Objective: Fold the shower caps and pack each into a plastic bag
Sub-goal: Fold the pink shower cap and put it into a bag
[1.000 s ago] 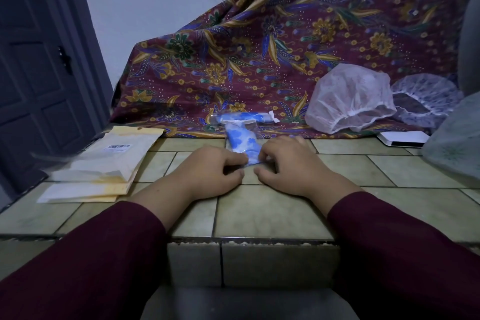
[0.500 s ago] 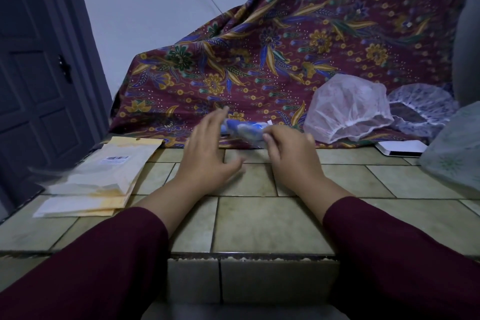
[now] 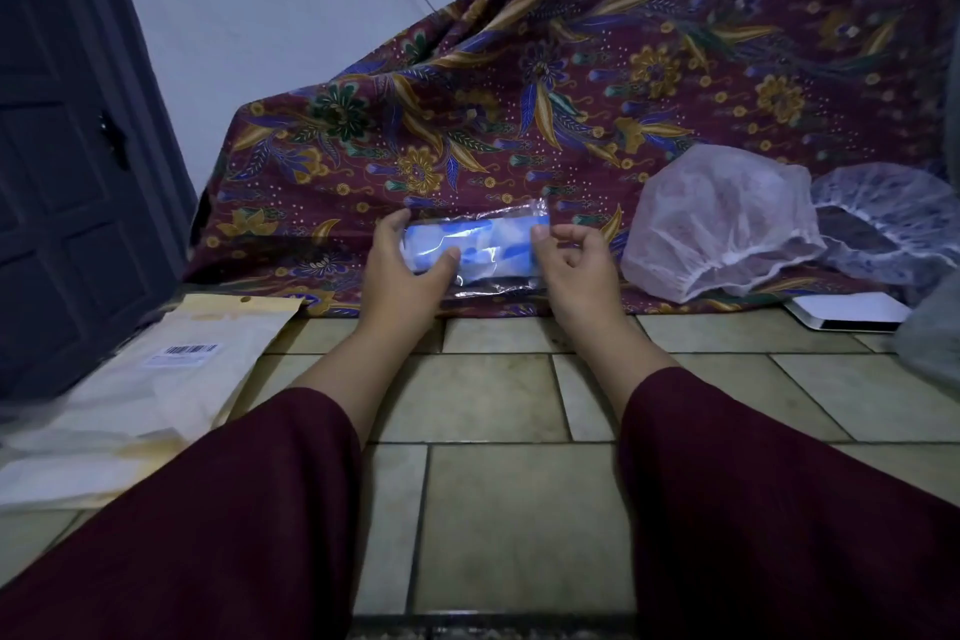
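A folded blue-and-white shower cap inside a clear plastic bag (image 3: pixel 488 244) lies crosswise against the foot of the patterned cloth. My left hand (image 3: pixel 402 270) grips its left end, thumb on top. My right hand (image 3: pixel 574 265) is at its right end with fingers curled and the thumb touching the bag. An unfolded pinkish-white shower cap (image 3: pixel 719 224) sits puffed up to the right. A second unfolded cap with blue dots (image 3: pixel 893 224) lies beyond it.
A stack of yellowish packets with clear bags (image 3: pixel 156 395) lies at the left on the tiled ledge (image 3: pixel 488 395). A maroon floral cloth (image 3: pixel 597 94) drapes the back. A white flat box (image 3: pixel 847 312) and a grey bag (image 3: pixel 935 338) sit at right. A dark door (image 3: pixel 67 146) stands left.
Both hands carried the bagged blue cap from the near tiles away to the cloth's foot and turned it crosswise. The right hand's grip has loosened.
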